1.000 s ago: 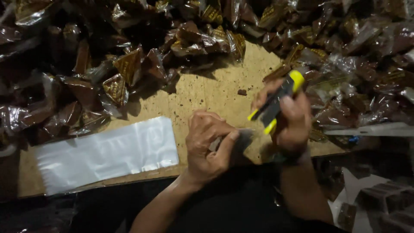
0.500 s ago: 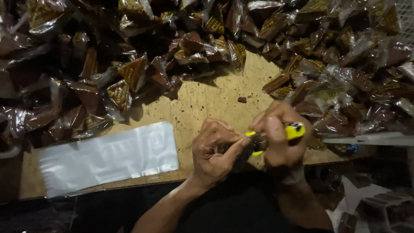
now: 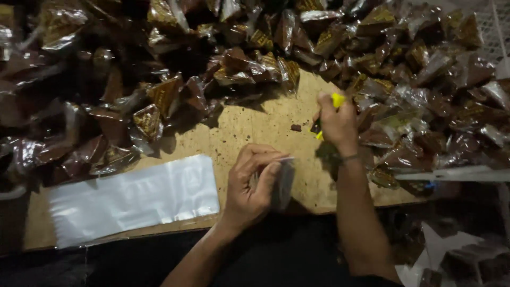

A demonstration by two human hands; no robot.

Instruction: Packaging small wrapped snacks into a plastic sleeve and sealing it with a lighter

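Note:
My right hand (image 3: 336,123) is closed around a yellow and black hand tool (image 3: 334,102), only its yellow ends showing, held over the wooden board (image 3: 249,133) close to the heap of packets on the right. My left hand (image 3: 256,183) sits nearer to me, its fingers pinching a small clear plastic bag (image 3: 283,183) that stands on edge above the board. A flat stack of clear plastic bags (image 3: 133,199) lies on the board to the left of that hand.
Several brown and gold wrapped snack packets (image 3: 159,95) are heaped around the far and side edges of the board. A small dark crumb (image 3: 296,127) lies on the wood. A white strip (image 3: 451,174) sits at the right edge.
My right hand has moved away from my left hand, up and toward the packets on the right, carrying the yellow tool. My left hand keeps hold of the clear bag.

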